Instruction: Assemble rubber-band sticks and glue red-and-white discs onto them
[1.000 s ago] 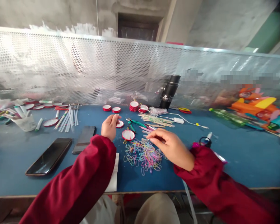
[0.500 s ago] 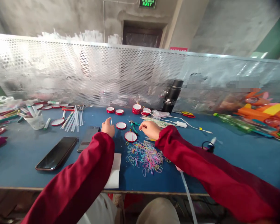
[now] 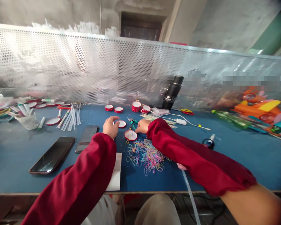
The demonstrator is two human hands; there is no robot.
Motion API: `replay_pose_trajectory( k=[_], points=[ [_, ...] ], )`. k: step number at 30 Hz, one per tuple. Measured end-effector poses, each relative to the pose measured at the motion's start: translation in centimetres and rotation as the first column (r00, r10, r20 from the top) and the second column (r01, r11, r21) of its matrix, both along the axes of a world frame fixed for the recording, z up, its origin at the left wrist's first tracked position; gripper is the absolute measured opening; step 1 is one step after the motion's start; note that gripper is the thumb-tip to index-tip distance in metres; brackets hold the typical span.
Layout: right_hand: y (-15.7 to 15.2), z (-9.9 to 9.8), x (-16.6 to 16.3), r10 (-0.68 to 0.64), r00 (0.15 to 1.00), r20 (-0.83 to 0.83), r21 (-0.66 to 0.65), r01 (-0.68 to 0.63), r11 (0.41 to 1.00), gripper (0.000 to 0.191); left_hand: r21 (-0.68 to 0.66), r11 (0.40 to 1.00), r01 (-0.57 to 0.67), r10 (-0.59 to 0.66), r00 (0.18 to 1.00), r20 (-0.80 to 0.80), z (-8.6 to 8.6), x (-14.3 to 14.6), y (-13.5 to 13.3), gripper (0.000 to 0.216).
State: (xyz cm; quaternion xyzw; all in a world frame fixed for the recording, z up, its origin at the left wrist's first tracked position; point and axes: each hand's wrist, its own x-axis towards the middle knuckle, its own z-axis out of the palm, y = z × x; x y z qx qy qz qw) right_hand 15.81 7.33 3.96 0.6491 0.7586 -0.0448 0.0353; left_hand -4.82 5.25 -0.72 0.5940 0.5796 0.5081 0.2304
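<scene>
My left hand [image 3: 110, 127], in a dark red sleeve, is closed at the left of a small red-rimmed round piece with a white face [image 3: 122, 124]. A pale sliver shows by its fingers, too small to name. The fingers of my right hand [image 3: 142, 126] are pinched together beside the green-handled pliers [image 3: 134, 124]; whatever is between them is hidden. Just below and left of that hand lies another red-rimmed round piece [image 3: 130, 135] with a small metal clasp on top. A heap of pastel rubber bands [image 3: 148, 156] spreads beneath my right forearm.
Two phones [image 3: 52, 155] [image 3: 86, 139] and white paper [image 3: 114, 175] lie at the left. Behind are more red round pieces [image 3: 136, 106], a black bottle [image 3: 173, 92] and a white cable [image 3: 181, 122]. A cup of pens [image 3: 28, 121] stands left, orange toys [image 3: 259, 109] right. Perforated metal [image 3: 89, 68] borders the back.
My left hand has moved right, against the round piece's left side. My right hand has shifted left and closed in beside the pliers. The view has tilted slightly down.
</scene>
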Motion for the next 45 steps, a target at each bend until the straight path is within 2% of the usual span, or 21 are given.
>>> replay_pose_trajectory(
  k=[6,9,11,12,13,15,16,18,22,25,29,33,35,37,40,43,45],
  points=[
    [0.3,1.1,0.5,-0.036,0.998,-0.050,0.106,0.041,0.994,0.014,0.005,0.999,0.042,-0.043,0.996,0.074,0.3,0.2,-0.7,0.025],
    [-0.4,2.2,1.3,0.006,0.985,-0.172,0.152,0.021,0.988,0.015,0.028,0.997,0.069,-0.072,0.988,0.138,0.3,0.4,-0.8,0.024],
    [-1.4,2.7,1.9,0.058,0.939,-0.339,0.157,-0.004,0.988,0.020,0.059,0.989,0.139,-0.148,0.970,0.193,0.7,0.7,-1.2,0.025],
    [-2.1,2.8,2.1,0.086,0.883,-0.461,0.143,-0.022,0.989,0.020,0.069,0.978,0.195,-0.205,0.952,0.226,1.0,1.0,-1.6,0.026],
    [-2.9,2.9,2.2,0.111,0.787,-0.607,0.118,-0.049,0.992,0.018,0.074,0.963,0.259,-0.269,0.928,0.258,1.3,1.3,-2.0,0.027],
    [-4.8,2.7,2.3,0.129,0.526,-0.841,0.079,-0.116,0.990,0.010,0.057,0.915,0.400,-0.396,0.860,0.322,2.2,1.9,-3.1,0.030],
    [-5.8,2.5,2.3,0.130,0.415,-0.900,0.075,-0.147,0.986,0.008,0.041,0.890,0.455,-0.440,0.830,0.342,2.6,2.2,-3.7,0.032],
    [-7.8,2.3,2.0,0.142,0.284,-0.948,0.096,-0.172,0.980,0.009,0.013,0.828,0.561,-0.525,0.766,0.371,3.4,2.6,-4.8,0.037],
    [-10.2,2.3,1.4,0.159,0.172,-0.972,0.120,-0.215,0.969,0.019,0.019,0.720,0.694,-0.648,0.662,0.377,4.3,2.7,-5.9,0.040],
    [-10.7,2.6,1.2,0.147,0.115,-0.982,0.116,-0.240,0.964,0.027,0.018,0.685,0.728,-0.686,0.637,0.352,4.5,2.6,-6.0,0.039],
    [-10.7,2.5,0.7,0.079,0.032,-0.996,0.069,-0.227,0.971,0.031,0.083,0.697,0.712,-0.692,0.638,0.337,4.2,2.4,-5.7,0.038],
    [-11.1,1.5,-0.5,-0.033,-0.158,-0.987,-0.003,-0.187,0.982,0.038,0.108,0.729,0.676,-0.671,0.674,0.309,3.9,2.1,-5.6,0.034],
    [-11.3,1.2,-0.9,-0.085,-0.220,-0.972,-0.044,-0.184,0.982,0.040,0.115,0.749,0.653,-0.655,0.702,0.279,3.9,2.0,-5.7,0.030],
    [-11.7,1.3,-0.8,-0.107,-0.206,-0.973,-0.068,-0.187,0.980,0.040,0.113,0.744,0.658,-0.660,0.697,0.280,3.9,1.9,-5.7,0.028],
    [-12.8,2.6,1.1,-0.045,-0.077,-0.996,-0.036,-0.126,0.991,0.036,0.096,0.754,0.649,-0.637,0.688,0.347,4.0,1.9,-5.9,0.031],
    [-14.7,4.4,4.9,0.118,0.064,-0.991,0.119,0.016,0.993,0.031,0.053,0.789,0.612,-0.575,0.704,0.416,3.9,2.0,-6.0,0.036],
    [-16.1,5.0,8.0,0.220,0.224,-0.949,0.252,0.123,0.960,0.029,0.033,0.804,0.594,-0.544,0.711,0.445,3.9,2.1,-6.0,0.038]
  ],
)
